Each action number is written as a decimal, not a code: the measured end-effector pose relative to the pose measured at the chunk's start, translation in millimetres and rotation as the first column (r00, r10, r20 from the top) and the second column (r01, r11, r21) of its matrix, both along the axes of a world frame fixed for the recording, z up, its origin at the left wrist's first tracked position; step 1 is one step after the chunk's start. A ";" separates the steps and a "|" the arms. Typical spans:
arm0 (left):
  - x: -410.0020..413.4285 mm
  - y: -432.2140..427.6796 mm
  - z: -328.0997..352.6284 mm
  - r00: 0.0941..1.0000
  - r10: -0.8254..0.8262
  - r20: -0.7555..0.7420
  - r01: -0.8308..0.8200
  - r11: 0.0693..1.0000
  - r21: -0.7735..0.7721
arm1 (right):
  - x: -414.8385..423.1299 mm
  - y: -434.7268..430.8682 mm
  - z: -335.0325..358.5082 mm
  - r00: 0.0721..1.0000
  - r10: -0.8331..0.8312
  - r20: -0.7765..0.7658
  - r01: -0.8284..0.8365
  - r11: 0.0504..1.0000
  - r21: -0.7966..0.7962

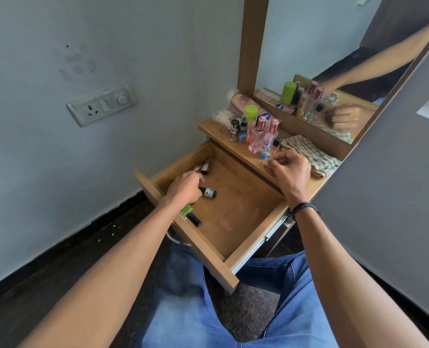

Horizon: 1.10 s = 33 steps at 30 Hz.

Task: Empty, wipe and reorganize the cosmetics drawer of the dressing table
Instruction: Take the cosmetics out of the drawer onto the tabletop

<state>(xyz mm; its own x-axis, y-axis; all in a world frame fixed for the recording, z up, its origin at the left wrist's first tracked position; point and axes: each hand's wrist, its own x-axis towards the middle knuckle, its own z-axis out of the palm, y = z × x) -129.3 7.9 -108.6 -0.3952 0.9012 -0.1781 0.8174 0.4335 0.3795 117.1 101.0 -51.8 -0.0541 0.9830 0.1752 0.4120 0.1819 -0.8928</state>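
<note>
Beneath the mirror [334, 59], the open drawer [208, 254] is holding small bottles [205, 168], likely light, slick and breakable, best pinched round the body, as the left hand [184, 188] is curling over the dark bottle [209, 192], grip unclear, and the right hand [290, 172] is hovering loose, seemingly empty.

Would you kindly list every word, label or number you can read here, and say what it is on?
No text is legible.
Dark bottle in the drawer: white label, print too blurred.
Bottles on the tabletop: labels too small to read.
Switch plate: no readable marking.
</note>
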 end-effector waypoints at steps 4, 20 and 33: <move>7.6 4.0 -5.3 0.982 -0.170 -0.087 0.166 0.985 -0.056 | 2.4 -5.0 1.1 1.000 0.026 0.001 -0.026 0.999 0.020; 16.4 3.4 -0.4 0.981 -0.183 0.062 0.166 0.962 0.218 | 10.4 -9.1 -0.6 0.991 0.133 -0.024 -0.132 0.990 0.039; 76.2 17.0 62.9 0.881 -0.166 0.443 -0.122 0.825 0.552 | 13.1 -6.3 3.0 0.890 0.418 0.182 -0.418 0.908 -0.043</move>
